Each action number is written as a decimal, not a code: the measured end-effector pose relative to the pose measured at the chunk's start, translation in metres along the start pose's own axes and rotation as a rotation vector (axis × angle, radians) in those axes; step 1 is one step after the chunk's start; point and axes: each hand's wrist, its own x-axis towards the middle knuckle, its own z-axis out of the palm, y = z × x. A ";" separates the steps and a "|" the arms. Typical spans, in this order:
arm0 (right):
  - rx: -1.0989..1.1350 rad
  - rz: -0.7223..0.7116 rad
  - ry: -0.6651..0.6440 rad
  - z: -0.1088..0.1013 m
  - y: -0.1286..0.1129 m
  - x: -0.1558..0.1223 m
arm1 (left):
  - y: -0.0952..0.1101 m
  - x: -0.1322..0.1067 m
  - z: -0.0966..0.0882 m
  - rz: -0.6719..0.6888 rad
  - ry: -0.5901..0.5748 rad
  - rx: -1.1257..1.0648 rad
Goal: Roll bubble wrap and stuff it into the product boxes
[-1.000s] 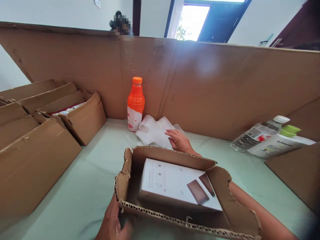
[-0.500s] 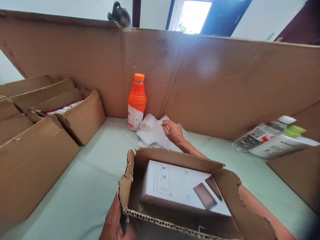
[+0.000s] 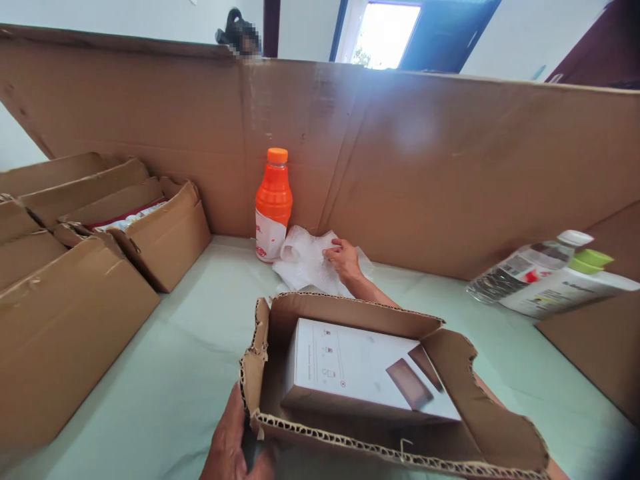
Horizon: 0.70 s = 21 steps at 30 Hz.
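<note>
Reaching past the far wall of an open cardboard box [image 3: 500,387], the right hand [image 3: 346,260] was set over the crumpled bubble wrap [image 3: 313,257], its back turned upward, its fingers bent and its fingertips brought down onto the sheet. Whether any of the wrap was pinched could not be told. The right forearm was partly hidden behind the box.

The box's near left corner was held by the left hand [image 3: 235,437], with the fingers placed along the end wall and the thumb, blurred, spread toward the near wall. A white carton [image 3: 370,367] was contained in the box, its printed face turned up. Just beyond the wrap's left end, an orange bottle [image 3: 274,200] was stood upright before a cardboard panel [image 3: 450,173].
</note>
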 end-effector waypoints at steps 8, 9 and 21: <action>0.294 0.091 -0.121 -0.021 -0.030 -0.011 | 0.000 0.001 0.003 0.041 0.086 0.065; 0.325 0.083 -0.132 -0.026 -0.036 -0.012 | -0.002 0.001 0.002 0.046 0.081 0.072; 0.357 -0.429 0.405 -0.185 -0.106 -0.056 | 0.025 0.016 0.007 0.181 0.060 -0.072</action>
